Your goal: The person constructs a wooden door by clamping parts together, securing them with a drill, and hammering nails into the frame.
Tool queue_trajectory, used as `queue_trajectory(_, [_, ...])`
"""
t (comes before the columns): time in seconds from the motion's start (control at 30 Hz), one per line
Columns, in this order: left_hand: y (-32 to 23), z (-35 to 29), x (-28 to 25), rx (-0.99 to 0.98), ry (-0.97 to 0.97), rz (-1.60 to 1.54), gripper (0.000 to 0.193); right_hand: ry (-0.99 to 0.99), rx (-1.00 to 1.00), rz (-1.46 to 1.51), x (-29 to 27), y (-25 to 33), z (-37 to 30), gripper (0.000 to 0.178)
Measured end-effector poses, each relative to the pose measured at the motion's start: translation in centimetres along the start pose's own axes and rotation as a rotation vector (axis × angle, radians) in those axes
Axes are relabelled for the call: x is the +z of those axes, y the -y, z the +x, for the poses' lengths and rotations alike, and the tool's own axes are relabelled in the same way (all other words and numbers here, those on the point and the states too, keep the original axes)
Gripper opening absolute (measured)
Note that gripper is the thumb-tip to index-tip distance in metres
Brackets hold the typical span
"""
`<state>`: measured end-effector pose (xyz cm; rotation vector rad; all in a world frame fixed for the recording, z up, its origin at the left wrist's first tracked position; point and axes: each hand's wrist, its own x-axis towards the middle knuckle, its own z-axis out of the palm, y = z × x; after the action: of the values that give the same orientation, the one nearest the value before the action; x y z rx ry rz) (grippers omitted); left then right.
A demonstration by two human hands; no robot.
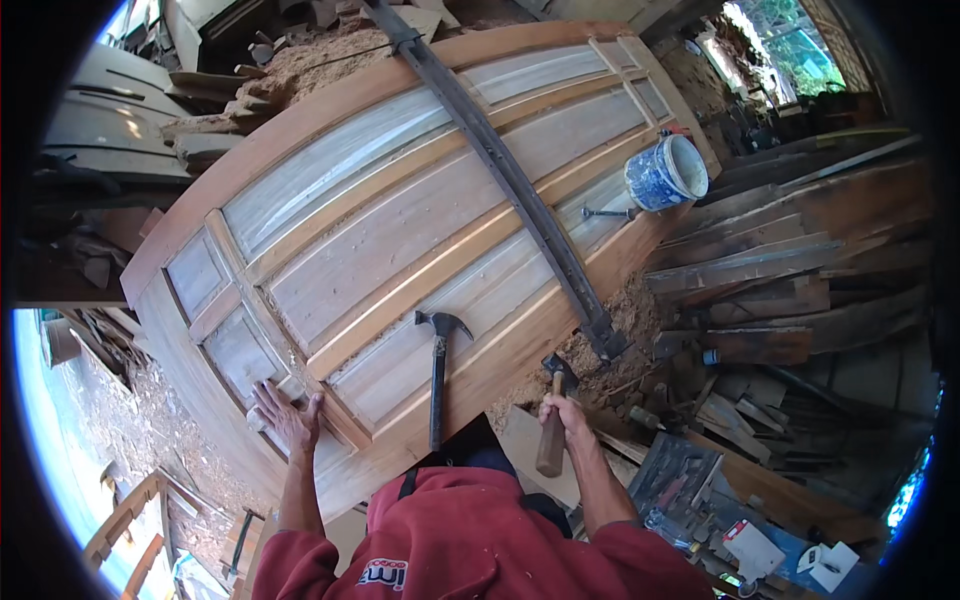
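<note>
A large panelled wooden door (390, 210) lies flat in front of me. My left hand (290, 420) rests on its near left corner, fingers spread; whether anything lies under the palm is hidden. My right hand (567, 412) is closed around the wooden handle of a hammer (550, 445), held off the door's near edge with its dark head pointing away from me. Between my hands a claw hammer (438, 375) with a dark handle lies on the door, its handle end toward my body. A long dark metal bar clamp (500, 170) crosses the door from far to near.
A blue-and-white paint-stained bucket (660, 175) stands at the door's right end, beside a small metal tool (608, 213). Stacked boards (780, 240) fill the right side. Sawdust (320, 70) and offcuts lie beyond the door. At lower right is a cluttered bench (700, 500).
</note>
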<state>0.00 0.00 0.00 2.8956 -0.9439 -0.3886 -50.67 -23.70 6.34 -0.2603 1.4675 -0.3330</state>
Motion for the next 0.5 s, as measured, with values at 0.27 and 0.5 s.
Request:
queue_trajectory(0.27, [-1.2, 0.1, -0.6, -0.049, 0.047, 0.0, 0.13, 0.11, 0.338, 0.385, -9.5, -2.7, -3.6, 0.012])
queue_trajectory(0.5, [-2.8, 0.4, -3.3, -0.081, 0.108, 0.001, 0.128, 0.086, 0.451, 0.232, -7.6, -1.3, -10.4, 0.017])
